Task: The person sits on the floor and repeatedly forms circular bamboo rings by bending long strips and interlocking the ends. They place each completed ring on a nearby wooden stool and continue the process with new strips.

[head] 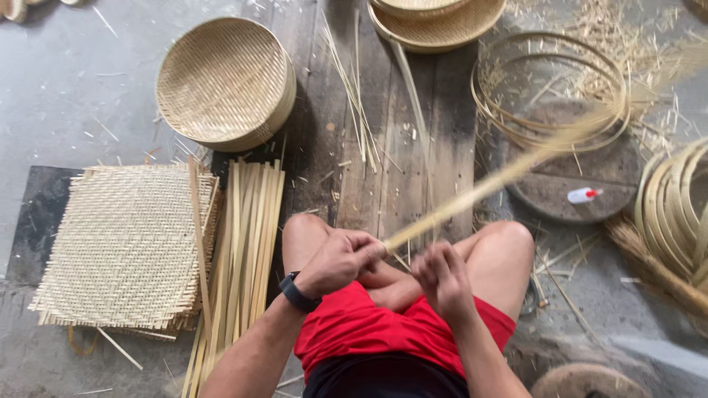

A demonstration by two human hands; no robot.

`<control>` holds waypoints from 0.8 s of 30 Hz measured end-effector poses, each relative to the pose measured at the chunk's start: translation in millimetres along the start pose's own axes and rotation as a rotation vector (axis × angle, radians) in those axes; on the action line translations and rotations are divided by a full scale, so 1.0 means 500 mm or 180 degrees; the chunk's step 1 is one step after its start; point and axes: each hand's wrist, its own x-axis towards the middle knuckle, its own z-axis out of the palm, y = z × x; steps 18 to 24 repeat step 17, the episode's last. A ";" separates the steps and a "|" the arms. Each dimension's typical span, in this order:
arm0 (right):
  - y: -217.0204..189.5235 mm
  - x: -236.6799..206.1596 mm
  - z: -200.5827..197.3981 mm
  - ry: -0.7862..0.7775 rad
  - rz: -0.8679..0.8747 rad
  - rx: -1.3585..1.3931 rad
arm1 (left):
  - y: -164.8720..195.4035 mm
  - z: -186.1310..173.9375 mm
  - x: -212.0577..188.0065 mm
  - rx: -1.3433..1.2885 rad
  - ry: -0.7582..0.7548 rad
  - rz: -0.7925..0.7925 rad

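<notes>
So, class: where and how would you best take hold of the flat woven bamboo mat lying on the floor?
Probably grip the woven mat along its left edge, coming in from the left. It lies flat, the loose strip ends there give purchase, and the bundle of bamboo strips crowds its right side.

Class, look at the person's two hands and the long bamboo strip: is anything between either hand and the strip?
Nothing visible. The left hand already grips the near end of the bamboo strip, which runs up and to the right, blurred. The right hand sits just beside that end, above the knees; whether it touches the strip cannot be told.
</notes>
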 end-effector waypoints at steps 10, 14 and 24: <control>0.048 0.170 0.026 -0.1321 0.1317 -0.0152 | -0.002 0.086 -0.031 -0.0024 -0.0916 0.0043; 0.035 0.167 0.010 -0.1042 0.0765 -0.1337 | -0.018 0.058 -0.025 -0.0140 -0.0234 0.0411; -0.010 0.077 -0.048 -0.1623 0.0428 -0.3971 | -0.030 0.011 -0.017 0.0605 0.0439 0.0681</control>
